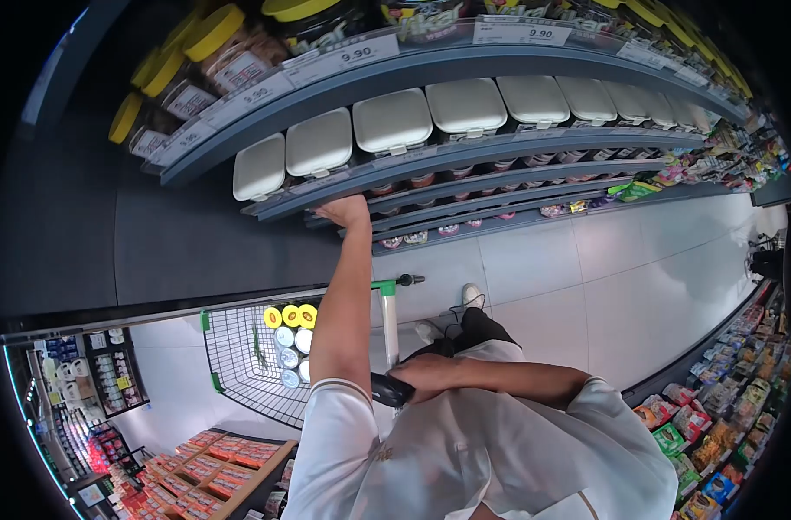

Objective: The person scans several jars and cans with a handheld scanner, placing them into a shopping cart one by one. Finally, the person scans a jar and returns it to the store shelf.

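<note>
My left hand (345, 211) reaches in under the edge of a grey shelf (369, 172), at the level below a row of jars with pale square lids (393, 120). The shelf hides its fingers, so what they touch cannot be seen. My right hand (419, 378) is closed round the dark handle (390, 390) of a shopping cart (244, 379). Inside the cart's wire basket stand several containers with yellow lids (290, 315) and several with whitish round tops (287, 358).
Yellow-lidded jars (215, 33) line the top shelf above price labels. Lower shelves hold small packs. Snack bags (673, 438) fill a display at right; orange boxes (226, 468) lie on a stand at lower left. Pale tiled floor (534, 286) runs between the shelves.
</note>
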The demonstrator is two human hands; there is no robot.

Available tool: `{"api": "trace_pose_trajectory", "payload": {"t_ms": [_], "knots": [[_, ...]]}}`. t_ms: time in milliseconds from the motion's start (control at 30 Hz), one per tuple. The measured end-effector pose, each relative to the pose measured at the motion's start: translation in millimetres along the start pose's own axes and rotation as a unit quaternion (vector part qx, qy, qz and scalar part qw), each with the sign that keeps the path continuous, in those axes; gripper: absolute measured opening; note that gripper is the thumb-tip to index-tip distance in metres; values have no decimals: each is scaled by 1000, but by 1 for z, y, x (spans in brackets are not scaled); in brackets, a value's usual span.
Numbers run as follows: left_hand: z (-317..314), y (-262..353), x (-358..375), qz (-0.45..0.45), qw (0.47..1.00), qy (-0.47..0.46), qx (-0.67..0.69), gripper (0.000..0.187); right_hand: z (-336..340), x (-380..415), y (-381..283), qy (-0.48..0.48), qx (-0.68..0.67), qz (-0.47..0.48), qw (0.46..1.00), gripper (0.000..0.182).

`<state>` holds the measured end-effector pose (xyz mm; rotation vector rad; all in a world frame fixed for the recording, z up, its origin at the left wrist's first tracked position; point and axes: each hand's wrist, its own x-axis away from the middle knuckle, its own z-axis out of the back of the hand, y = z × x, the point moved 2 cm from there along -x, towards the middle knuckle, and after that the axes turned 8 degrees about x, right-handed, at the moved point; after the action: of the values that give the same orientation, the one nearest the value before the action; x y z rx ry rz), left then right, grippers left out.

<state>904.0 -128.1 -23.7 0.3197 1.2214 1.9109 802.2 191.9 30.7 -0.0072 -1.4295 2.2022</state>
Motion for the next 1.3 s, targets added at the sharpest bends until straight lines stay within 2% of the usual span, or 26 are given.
{"api": "trace_pose_trajectory", "payload": {"t_ms": [67, 200, 267, 333, 433, 533, 567, 667, 800, 867, 933, 1000, 1033, 1067, 1100, 1133, 1200, 1233, 1300], "knots": [[-6, -3, -2, 61, 997, 27, 32, 94, -7, -2, 10, 12, -1, 25, 1000, 40], [1, 8, 0, 113, 993, 14, 28, 93, 0, -1, 9, 15, -20, 29, 999, 38], [2, 10, 1, 99, 994, 22, 43, 93, 3, 0, 8, 14, -23, 34, 999, 33], [2, 7, 1, 68, 997, 30, 35, 88, 8, 0, 6, 1, -24, 23, 999, 37], [4, -9, -2, -32, 980, -9, 195, 83, 11, -1, 5, -3, -10, 20, 1000, 39], [22, -6, 23, 24, 951, -14, 309, 72, 13, 0, 4, 4, 0, 20, 1000, 39], [31, -2, 29, 41, 935, -24, 351, 75, 14, 0, 2, 6, 2, 20, 1000, 39], [56, -8, 46, 33, 931, -42, 360, 77, 20, 3, -4, 4, -15, 14, 1000, 38], [96, -24, 65, 55, 920, -115, 371, 83, 26, 11, -7, 39, -53, -2, 998, 34], [123, -33, 75, 86, 902, -157, 393, 72, 16, 14, 6, 93, -31, 7, 995, 35], [155, -26, 85, 125, 879, -200, 414, 67, 28, 30, 5, 125, -32, 1, 992, 39], [181, -31, 94, 196, 798, -247, 513, 56, 35, 47, 7, 131, -55, -30, 989, 44], [196, -33, 98, 230, 750, -266, 560, 55, 40, 57, 7, 133, -40, -55, 989, 47], [208, -37, 103, 260, 698, -282, 605, 54, 45, 67, 3, 145, -84, -75, 983, 46], [217, -48, 108, 300, 706, -284, 575, 69, 50, 75, -4, 177, -108, -74, 975, 48], [227, -49, 112, 311, 677, -300, 597, 70, 55, 83, -11, 209, -133, -73, 966, 50], [246, -48, 122, 329, 613, -331, 637, 72, 62, 95, -20, 196, -146, -109, 964, 52], [253, -51, 130, 346, 635, -302, 621, 80, 70, 98, -32, 199, -151, -97, 963, 51], [264, -56, 140, 343, 623, -289, 640, 87, 69, 99, -38, 225, -160, -52, 960, 46]]}}
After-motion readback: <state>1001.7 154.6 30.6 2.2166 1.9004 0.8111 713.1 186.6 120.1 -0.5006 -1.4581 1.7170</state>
